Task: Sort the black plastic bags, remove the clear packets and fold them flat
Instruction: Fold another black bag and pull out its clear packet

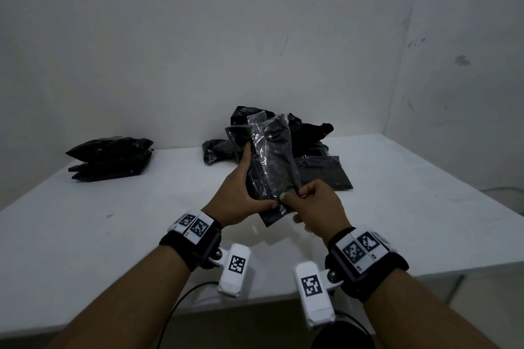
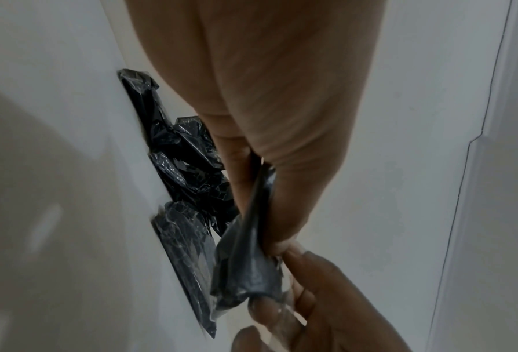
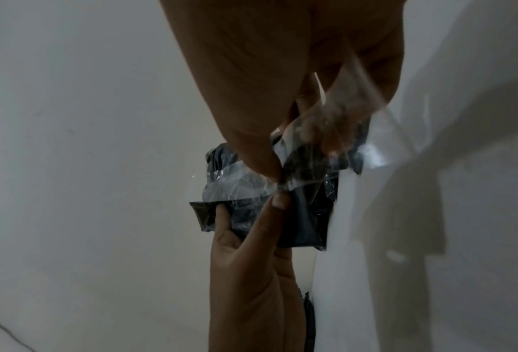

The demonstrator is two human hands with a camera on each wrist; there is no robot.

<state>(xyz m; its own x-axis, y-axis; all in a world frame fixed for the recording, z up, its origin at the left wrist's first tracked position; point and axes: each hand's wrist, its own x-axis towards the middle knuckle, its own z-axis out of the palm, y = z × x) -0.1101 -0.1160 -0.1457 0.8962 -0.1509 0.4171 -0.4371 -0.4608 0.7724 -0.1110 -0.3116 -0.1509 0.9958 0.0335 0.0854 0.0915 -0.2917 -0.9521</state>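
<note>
Hands met over the table's (image 1: 397,235) near half, both working one packet (image 1: 272,156) held upright above it. The left hand (image 1: 238,195) gripped the packet's side, thumb across its lower front and fingers behind, on the black bag (image 3: 300,223) inside. The right hand (image 1: 317,207) pinched the clear flap (image 3: 369,133) at the lower end between thumb and fingers, narrowly closed, seemingly about to peel the wrapper off; the bag was not yet out. Just behind lay the heap (image 1: 312,150) of black bags, some in clear film, crumpled and unsorted, so a good share of the work looked left. Farther off at the left, against the wall, sat a stack (image 1: 110,157) of flat black bags, apparently the finished ones.
</note>
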